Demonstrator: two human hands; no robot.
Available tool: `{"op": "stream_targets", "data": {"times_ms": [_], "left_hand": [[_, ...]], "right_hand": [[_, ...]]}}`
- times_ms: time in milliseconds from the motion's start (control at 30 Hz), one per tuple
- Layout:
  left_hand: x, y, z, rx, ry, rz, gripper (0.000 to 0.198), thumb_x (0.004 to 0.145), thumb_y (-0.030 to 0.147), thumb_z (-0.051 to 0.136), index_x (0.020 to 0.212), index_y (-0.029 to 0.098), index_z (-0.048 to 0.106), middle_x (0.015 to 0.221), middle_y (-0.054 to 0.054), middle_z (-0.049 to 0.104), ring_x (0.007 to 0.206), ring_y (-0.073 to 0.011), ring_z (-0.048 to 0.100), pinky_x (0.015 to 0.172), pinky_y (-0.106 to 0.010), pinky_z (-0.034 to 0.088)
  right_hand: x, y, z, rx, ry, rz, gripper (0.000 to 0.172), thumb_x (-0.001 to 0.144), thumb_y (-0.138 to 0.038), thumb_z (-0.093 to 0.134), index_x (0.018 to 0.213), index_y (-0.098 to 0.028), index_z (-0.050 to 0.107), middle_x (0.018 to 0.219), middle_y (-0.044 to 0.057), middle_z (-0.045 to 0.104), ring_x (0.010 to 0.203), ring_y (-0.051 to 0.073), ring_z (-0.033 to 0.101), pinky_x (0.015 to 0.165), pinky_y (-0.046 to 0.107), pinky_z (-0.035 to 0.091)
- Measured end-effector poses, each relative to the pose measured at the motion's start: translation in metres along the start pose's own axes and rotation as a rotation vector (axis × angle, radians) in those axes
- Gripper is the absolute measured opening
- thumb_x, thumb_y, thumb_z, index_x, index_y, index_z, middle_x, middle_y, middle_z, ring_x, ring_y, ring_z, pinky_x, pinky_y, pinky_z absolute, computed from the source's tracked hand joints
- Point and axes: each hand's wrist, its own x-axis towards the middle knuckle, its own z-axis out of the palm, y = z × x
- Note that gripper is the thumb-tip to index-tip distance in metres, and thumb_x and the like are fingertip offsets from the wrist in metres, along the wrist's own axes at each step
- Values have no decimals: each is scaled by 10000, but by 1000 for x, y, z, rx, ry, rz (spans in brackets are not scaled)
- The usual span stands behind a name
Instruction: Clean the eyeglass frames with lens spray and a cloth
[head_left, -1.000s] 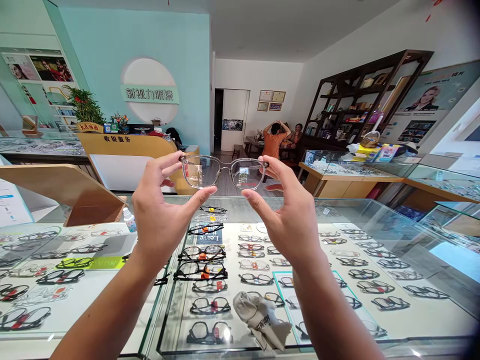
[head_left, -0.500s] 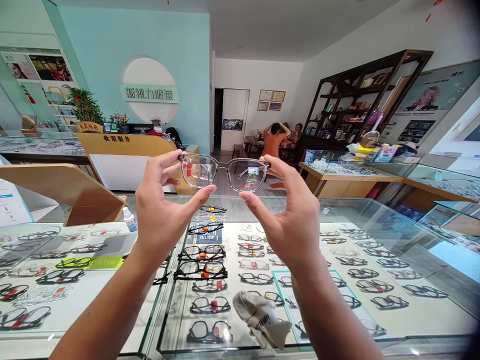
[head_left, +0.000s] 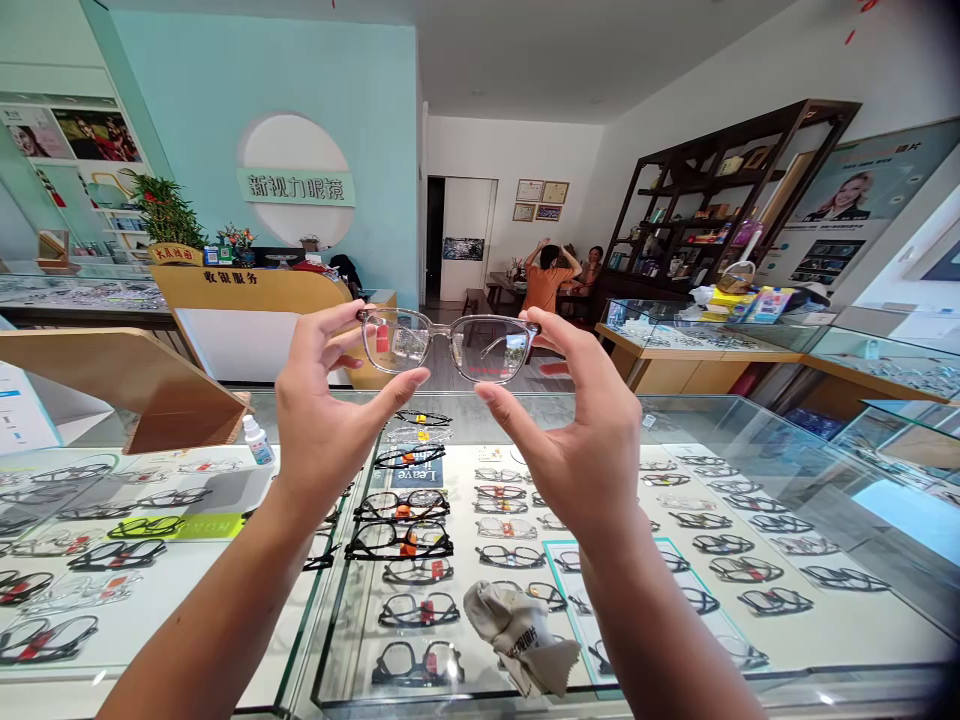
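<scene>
A pair of eyeglasses (head_left: 440, 328) with a clear greyish frame is held up above the glass counter, its lenses upright. My left hand (head_left: 330, 400) pinches the frame's left end, thumb below the left lens. At the right end, my right hand (head_left: 566, 410) grips the frame in the same way, thumb under the right lens. A red mark shows in the left lens and red print low in the right one. Below them, a crumpled grey cleaning cloth (head_left: 521, 640) lies on the counter top.
The glass display case (head_left: 817, 630) holds rows of eyeglasses. On the left stand a small white bottle (head_left: 258, 440) and a brown wooden stand (head_left: 135, 375). Beyond is a cashier desk (head_left: 240, 330). A person in orange (head_left: 547, 280) sits far back beside another person.
The eyeglasses stay held in both hands, and their lenses have turned very slightly. The view has shifted a little. The far person's arms have moved.
</scene>
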Motion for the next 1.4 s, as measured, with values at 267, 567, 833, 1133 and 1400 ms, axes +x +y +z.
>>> {"op": "stream_targets", "data": {"times_ms": [267, 567, 833, 1133, 1400], "left_hand": [[0, -1, 2, -28, -5, 17, 681, 819, 415, 966, 1393, 297, 620, 1451, -105, 708, 1267, -314, 760, 981, -427, 659], [1, -5, 4, -34, -13, 36, 675, 843, 476, 944, 1402, 321, 600, 1477, -104, 673, 1307, -317, 739, 998, -430, 670], [-3, -3, 8, -5, 114, 99, 728, 831, 451, 959, 1450, 375, 583, 1509, -87, 630, 1440, -344, 644, 1087, -506, 641], [-9, -2, 14, 56, 145, 131, 761, 827, 484, 953, 1474, 357, 573, 1488, -102, 612, 1434, -350, 631, 1073, -514, 654], [-5, -17, 16, -73, 162, 266, 866, 737, 470, 1019, 1473, 355, 578, 1492, -95, 599, 1458, -363, 593, 1083, -508, 629]], "right_hand": [[0, 0, 0, 25, 4, -10, 543, 1014, -427, 738, 1523, -300, 601, 1461, 115, 732, 1331, 341, 702, 1102, 566, 623], [0, -2, -1, 36, -4, 7, 564, 1005, -415, 737, 1542, -309, 599, 1486, 114, 720, 1370, 350, 683, 1094, 582, 634], [2, 3, 9, 327, 22, 184, 409, 1092, -386, 591, 1487, -308, 668, 1517, 99, 713, 1394, 286, 693, 1071, 504, 660], [4, 22, 25, 608, 65, 376, 341, 1084, -491, 616, 1334, -303, 750, 1431, 79, 772, 1328, 268, 733, 1104, 508, 630], [3, 18, 23, 730, 101, 423, 255, 1068, -462, 676, 1249, -336, 806, 1381, 29, 787, 1292, 248, 727, 1144, 477, 583]]}}
